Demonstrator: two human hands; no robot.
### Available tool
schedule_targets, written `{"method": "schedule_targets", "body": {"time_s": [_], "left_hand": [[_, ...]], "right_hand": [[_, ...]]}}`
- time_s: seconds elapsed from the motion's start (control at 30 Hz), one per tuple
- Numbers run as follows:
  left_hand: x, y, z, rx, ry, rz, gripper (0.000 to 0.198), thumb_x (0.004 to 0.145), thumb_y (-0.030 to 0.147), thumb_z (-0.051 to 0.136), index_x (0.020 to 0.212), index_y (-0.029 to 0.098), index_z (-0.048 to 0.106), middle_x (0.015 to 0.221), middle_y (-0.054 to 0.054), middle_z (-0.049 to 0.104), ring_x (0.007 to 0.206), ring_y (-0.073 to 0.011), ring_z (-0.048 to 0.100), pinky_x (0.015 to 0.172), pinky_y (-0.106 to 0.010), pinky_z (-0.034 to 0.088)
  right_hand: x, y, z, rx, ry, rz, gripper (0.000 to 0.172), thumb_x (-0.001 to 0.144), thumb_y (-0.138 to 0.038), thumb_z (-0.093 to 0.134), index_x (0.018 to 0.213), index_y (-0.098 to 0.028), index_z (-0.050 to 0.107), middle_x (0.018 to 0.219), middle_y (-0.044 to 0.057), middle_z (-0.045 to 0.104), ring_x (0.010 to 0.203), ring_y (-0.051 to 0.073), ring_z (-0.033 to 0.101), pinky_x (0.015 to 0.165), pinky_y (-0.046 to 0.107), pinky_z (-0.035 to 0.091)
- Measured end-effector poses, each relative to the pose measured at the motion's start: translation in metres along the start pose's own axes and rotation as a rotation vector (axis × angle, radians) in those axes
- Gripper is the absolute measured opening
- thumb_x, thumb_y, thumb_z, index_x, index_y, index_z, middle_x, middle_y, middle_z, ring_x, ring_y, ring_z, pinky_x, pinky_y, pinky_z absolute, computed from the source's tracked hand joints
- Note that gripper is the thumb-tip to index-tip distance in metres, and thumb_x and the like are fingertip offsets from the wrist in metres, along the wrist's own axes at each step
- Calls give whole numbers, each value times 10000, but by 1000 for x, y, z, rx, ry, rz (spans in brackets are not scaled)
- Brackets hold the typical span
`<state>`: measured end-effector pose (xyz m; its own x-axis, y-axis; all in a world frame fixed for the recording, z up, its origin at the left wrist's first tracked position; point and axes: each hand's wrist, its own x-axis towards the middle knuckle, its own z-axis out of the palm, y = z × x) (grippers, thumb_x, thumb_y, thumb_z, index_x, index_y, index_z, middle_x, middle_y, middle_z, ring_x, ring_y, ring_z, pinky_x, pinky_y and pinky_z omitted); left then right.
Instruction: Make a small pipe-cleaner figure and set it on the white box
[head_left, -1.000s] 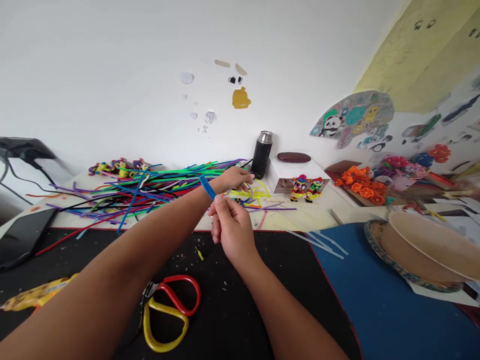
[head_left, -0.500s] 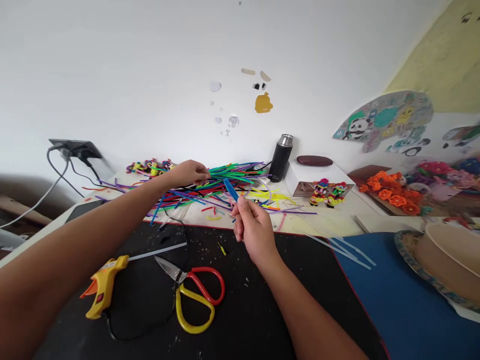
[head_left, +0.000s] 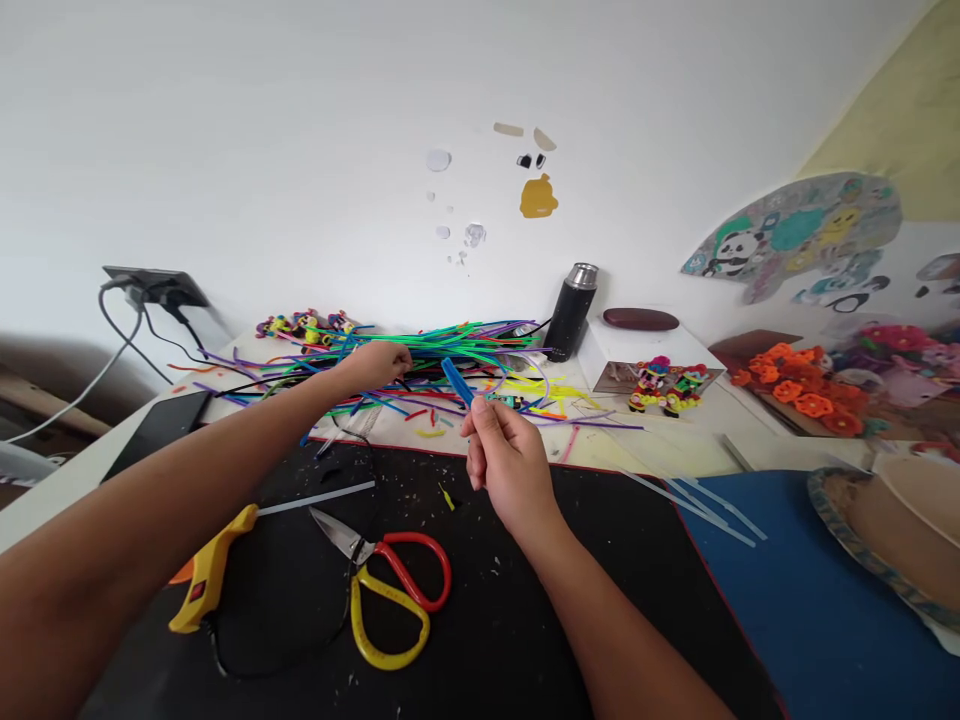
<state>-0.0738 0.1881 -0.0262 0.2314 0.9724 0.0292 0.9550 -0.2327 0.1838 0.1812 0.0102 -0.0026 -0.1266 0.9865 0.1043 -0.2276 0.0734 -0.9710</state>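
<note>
My left hand (head_left: pixel 381 366) reaches into a heap of colourful pipe cleaners (head_left: pixel 457 340) by the wall. Its fingers are pinched together among the stems, and what lies between them is hidden. Upright in front of the heap, my right hand (head_left: pixel 510 452) grips a short, thick blue pipe cleaner piece (head_left: pixel 456 382) between thumb and fingers, its end pointing up and left. Red and yellow handled scissors (head_left: pixel 390 590) lie partly open on the black mat (head_left: pixel 510 620). Left of them rests a yellow glue gun (head_left: pixel 214 575) with a translucent glue stick (head_left: pixel 315 498) in its back end.
A black flask (head_left: pixel 571 315) stands by a white box (head_left: pixel 645 345) with a dark oval case (head_left: pixel 641 319) on top. Small pipe cleaner figures (head_left: pixel 664 385) stand before it. Glue sticks (head_left: pixel 701 505) and a round basket (head_left: pixel 885 540) are at right. A cord crosses the scissors.
My left hand has moved slightly left and down over the heap. My right hand still holds the blue piece in nearly the same place. The view has shifted slightly.
</note>
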Motion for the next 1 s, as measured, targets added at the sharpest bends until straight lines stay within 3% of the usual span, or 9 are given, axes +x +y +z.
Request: {"method": "schedule_targets", "body": {"time_s": [0.37, 0.73, 0.87, 1.0], "left_hand": [[9, -1, 10, 198, 56, -48, 424, 880, 260, 493, 1192, 212, 776, 1201, -145, 788, 1057, -338, 725, 840, -353, 530], [8, 4, 14, 311, -6, -45, 327, 890, 239, 527, 1090, 186, 780, 1123, -202, 782, 1010, -364, 734, 815, -386, 528], [3, 5, 12, 307, 21, -33, 332, 894, 266, 520, 1068, 188, 791, 1158, -203, 769, 1057, -365, 720, 838, -393, 517], [1, 1, 9, 235, 84, -69, 351, 897, 356, 518, 1038, 224, 811, 1121, -157, 793, 1019, -357, 728, 766, -361, 511]], "right_hand": [[-1, 1, 0, -18, -20, -10, 499, 958, -663, 587, 758, -207, 589, 454, -76, 461, 362, 90, 425, 375, 200, 330], [-2, 1, 2, -22, -53, -8, 462, 986, -613, 573, 763, -208, 588, 456, -77, 457, 365, 90, 415, 380, 198, 337], [-3, 2, 2, -47, -71, -7, 458, 991, -606, 569, 762, -209, 583, 466, -73, 461, 376, 92, 419, 386, 198, 340], [-3, 2, 3, -70, -72, -2, 457, 991, -608, 566, 763, -213, 585, 468, -71, 460, 373, 95, 420, 386, 203, 343]]}}
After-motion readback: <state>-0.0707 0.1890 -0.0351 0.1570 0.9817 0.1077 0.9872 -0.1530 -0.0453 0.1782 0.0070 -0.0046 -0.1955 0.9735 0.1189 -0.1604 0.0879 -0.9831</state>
